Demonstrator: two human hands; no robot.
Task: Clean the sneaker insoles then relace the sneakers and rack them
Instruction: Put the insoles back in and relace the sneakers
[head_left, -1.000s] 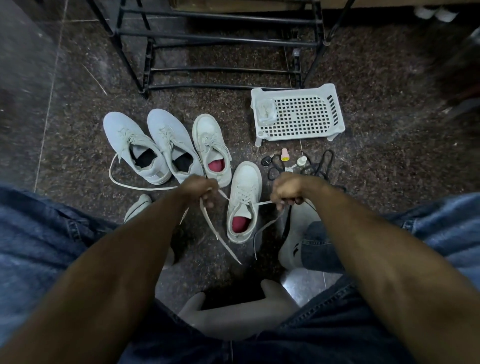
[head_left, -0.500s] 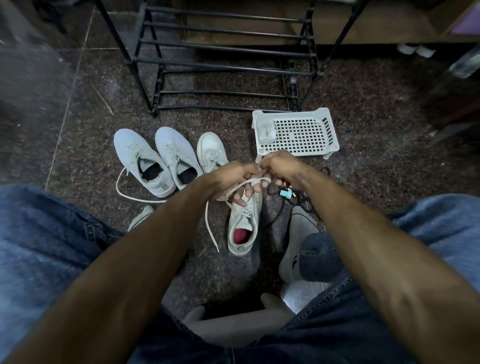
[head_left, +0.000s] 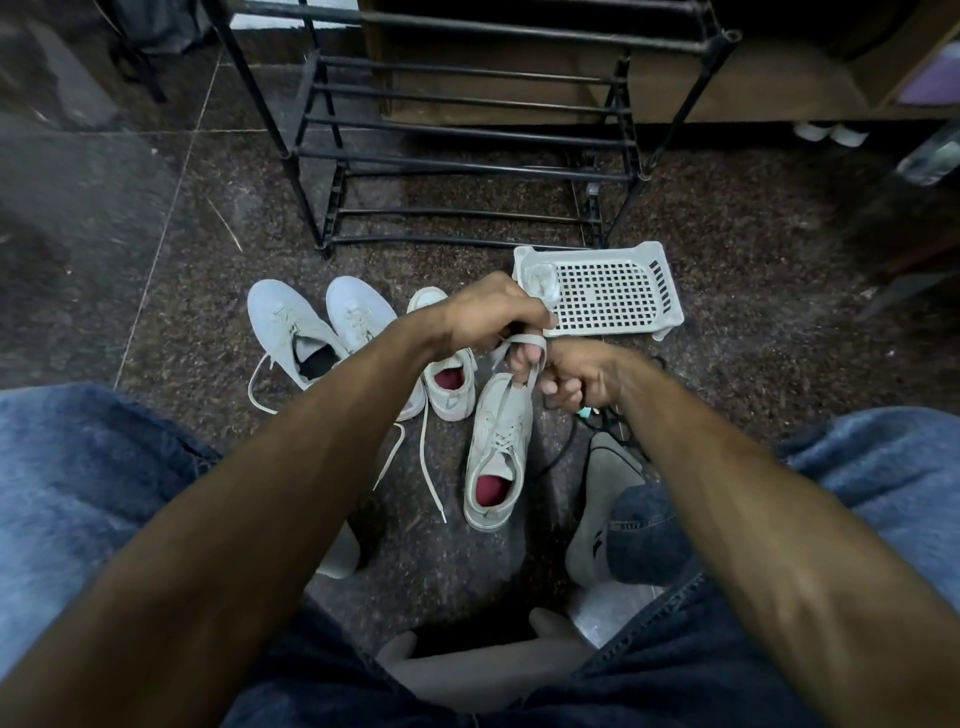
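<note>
A white sneaker (head_left: 496, 452) with a red insole lies on the floor between my knees, toe away from me. Its white lace (head_left: 519, 345) loops up over the toe, wound around the fingers of my left hand (head_left: 493, 317). My right hand (head_left: 582, 376) is fisted beside it, pinching the other end of the same lace. A second white sneaker (head_left: 449, 379) with a red insole lies just left. Two pale blue sneakers (head_left: 311, 332) lie further left, partly under my left forearm. Loose lace ends (head_left: 428, 467) trail on the floor.
A black metal shoe rack (head_left: 467, 156) stands ahead on the dark stone floor. A white perforated plastic tray (head_left: 602, 291) sits in front of its right leg. Dark cords and small items (head_left: 587, 415) lie under my right hand. My socked feet and denim-covered knees fill the foreground.
My hands have come together from apart and moved up over the sneaker's toe, and the lace now loops around my left fingers. The camera has tilted up toward the rack.
</note>
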